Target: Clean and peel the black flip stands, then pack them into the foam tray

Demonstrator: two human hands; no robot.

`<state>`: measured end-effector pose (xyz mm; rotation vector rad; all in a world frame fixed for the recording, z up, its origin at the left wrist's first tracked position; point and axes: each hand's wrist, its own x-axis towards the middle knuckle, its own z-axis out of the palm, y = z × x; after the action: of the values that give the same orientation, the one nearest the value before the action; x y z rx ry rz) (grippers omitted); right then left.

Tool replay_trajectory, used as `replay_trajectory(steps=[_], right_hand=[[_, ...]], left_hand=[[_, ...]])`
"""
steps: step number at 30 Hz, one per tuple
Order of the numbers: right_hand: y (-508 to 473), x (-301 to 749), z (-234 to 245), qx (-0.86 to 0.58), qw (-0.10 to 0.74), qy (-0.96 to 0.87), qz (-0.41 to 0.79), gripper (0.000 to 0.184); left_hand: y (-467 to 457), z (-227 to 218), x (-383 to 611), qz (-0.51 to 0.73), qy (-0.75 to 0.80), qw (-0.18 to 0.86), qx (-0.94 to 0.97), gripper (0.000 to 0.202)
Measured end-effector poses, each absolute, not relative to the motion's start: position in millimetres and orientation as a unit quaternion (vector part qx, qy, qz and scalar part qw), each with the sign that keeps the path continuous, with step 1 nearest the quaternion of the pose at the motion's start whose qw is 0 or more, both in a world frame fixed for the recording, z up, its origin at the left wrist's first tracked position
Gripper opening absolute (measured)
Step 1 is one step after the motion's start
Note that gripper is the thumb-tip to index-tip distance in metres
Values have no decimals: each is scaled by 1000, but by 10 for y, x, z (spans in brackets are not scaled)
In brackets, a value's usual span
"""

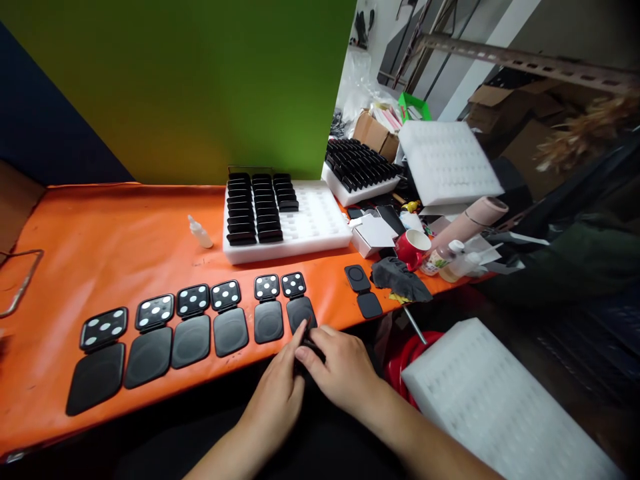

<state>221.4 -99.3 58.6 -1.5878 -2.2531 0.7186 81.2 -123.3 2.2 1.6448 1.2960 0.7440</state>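
Observation:
My left hand (280, 393) and my right hand (343, 370) meet at the near edge of the orange table (100, 233), fingers pinched together on a small black part (311, 347) that is mostly hidden between them. Just beyond my fingertips lies the rightmost of several opened black cases (299, 300) in a row, each with white dots in its upper half. One more opened black case (363, 291), without dots, lies apart to the right.
A white foam tray (320, 227) with rows of closed black cases stands behind the row, a small dropper bottle (200, 232) to its left. Right of it are a red mug (413, 248), a black cloth (400, 279), more trays and clutter. A white foam sheet (500, 407) lies near right.

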Motion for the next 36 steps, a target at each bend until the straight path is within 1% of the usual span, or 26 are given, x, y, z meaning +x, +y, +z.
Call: replay_trajectory(steps=[3, 7, 11, 15, 17, 19, 22, 24, 25, 27, 29, 32, 34, 36], right_hand=[[-1024, 2173, 572, -540, 144, -791, 248, 28], [-1026, 2146, 566, -549, 128, -785, 256, 30], [-1031, 2144, 599, -551, 107, -793, 236, 29], [-1037, 2143, 628, -538, 129, -800, 232, 24], [-1033, 2137, 599, -535, 162, -786, 265, 24], [-1024, 2131, 532, -525, 213, -755, 332, 25], [-997, 2141, 404, -518, 281, -647, 484, 31], [-972, 2168, 351, -533, 300, -575, 543, 37], [-960, 2187, 343, -543, 304, -566, 541, 37], [-941, 2223, 368, -549, 300, -605, 492, 33], [-932, 2250, 425, -546, 274, -669, 424, 28], [-930, 2274, 506, -549, 220, -726, 351, 25], [-934, 2288, 535, -549, 190, -747, 324, 25], [-940, 2304, 541, -542, 172, -756, 325, 23]], left_hand=[[-1222, 26, 822, 311, 530, 451, 648, 56], [-1222, 19, 846, 331, 532, 463, 627, 61], [-1220, 27, 839, 321, 522, 461, 642, 59], [-1199, 88, 816, 300, 519, 474, 645, 56], [-1202, 109, 816, 302, 511, 511, 622, 56], [-1222, 102, 829, 306, 487, 582, 575, 60], [-1263, 36, 853, 295, 448, 707, 460, 76], [-1277, -13, 851, 307, 451, 732, 408, 83], [-1278, -29, 842, 317, 459, 725, 405, 83], [-1267, -33, 813, 324, 477, 680, 453, 78], [-1249, -1, 781, 307, 496, 610, 537, 72], [-1231, 66, 748, 277, 511, 503, 640, 69], [-1237, 88, 735, 253, 514, 465, 675, 70], [-1257, 79, 724, 229, 512, 441, 700, 71]])
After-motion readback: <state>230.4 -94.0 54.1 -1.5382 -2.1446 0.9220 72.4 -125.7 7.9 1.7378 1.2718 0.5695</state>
